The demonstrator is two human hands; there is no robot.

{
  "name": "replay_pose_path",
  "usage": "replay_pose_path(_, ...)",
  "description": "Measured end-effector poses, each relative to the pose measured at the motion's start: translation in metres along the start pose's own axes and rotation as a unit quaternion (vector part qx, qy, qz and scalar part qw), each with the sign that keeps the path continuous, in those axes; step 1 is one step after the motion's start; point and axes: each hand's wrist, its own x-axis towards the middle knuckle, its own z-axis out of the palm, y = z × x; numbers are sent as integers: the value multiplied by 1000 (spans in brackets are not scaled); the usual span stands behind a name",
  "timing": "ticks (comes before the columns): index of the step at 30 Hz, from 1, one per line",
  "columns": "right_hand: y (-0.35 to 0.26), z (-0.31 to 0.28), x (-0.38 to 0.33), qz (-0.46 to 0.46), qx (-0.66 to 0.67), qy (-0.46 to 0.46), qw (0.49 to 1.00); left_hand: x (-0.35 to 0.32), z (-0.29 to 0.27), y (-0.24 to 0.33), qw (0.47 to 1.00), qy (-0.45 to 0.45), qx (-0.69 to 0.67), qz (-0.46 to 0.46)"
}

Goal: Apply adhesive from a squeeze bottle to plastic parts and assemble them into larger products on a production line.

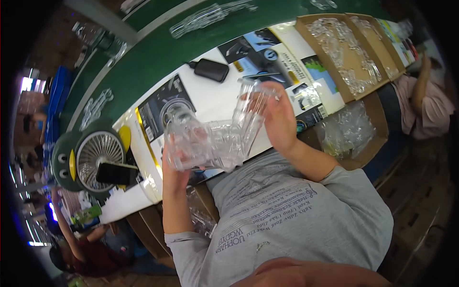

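In front of my chest I hold a clear, moulded plastic piece [224, 138], bent in a wide V with rounded, hollow-looking ends. My left hand [173, 167] grips its left end from below, the fingers partly seen through the plastic. At the raised right end, my right hand [281, 119] has its fingers curled round the upper edge, slightly blurred. Whether this is one piece or several nested together, I cannot tell. Beneath it lies a white sheet [210, 98] printed with dark product pictures.
Beyond my hands lies a black case [211, 70]. A green fan [98, 155] with a dark phone [117, 173] against it stands left. Clear plastic parts [205, 19] lie on the green surface; a cardboard box [339, 52] holds more. Co-workers sit at both sides.
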Motion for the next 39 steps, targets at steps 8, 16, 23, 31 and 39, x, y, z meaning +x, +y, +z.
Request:
replay_pose_path(8,-57,-95,66,-7,-16,129,991,92,69,-8,969,-221,49,-101)
replay_pose_path(16,-84,-132,69,-19,-420,151,895,165,155,-13,902,-299,309,-40)
replay_pose_path(23,-76,-130,62,-106,-574,153,797,189,190,-48,845,-109,432,294)
replay_pose_path(31,-71,-139,51,-78,-464,173,865,180,193,-78,896,-50,345,275)
replay_pose_path(39,-83,-107,69,-191,-730,94,650,204,195,-95,950,-58,177,249)
